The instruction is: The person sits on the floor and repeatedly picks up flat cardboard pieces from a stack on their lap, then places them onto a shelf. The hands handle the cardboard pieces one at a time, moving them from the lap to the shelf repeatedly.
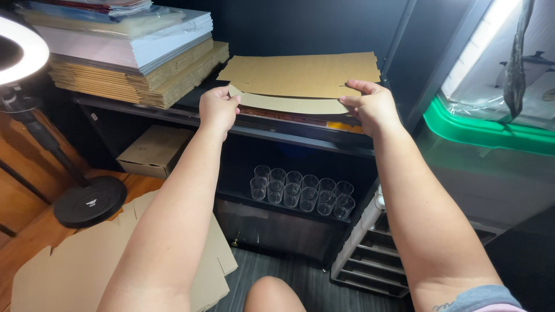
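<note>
The flat cardboard sheet (300, 78) is pinched at both front corners by the left hand (218, 108) and right hand (370, 106), resting on the shelf (277, 130), not yet lifted clear.

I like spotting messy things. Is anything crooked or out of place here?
Nothing is spilled or broken. The flat cardboard sheet sticks out over the shelf edge because the left hand and right hand grip it. More flat cardboard lies on the floor.

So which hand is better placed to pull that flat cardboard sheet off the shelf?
Probably the right hand: its fingers lie over the flat cardboard sheet. The left hand pinches only a corner flap.
</note>
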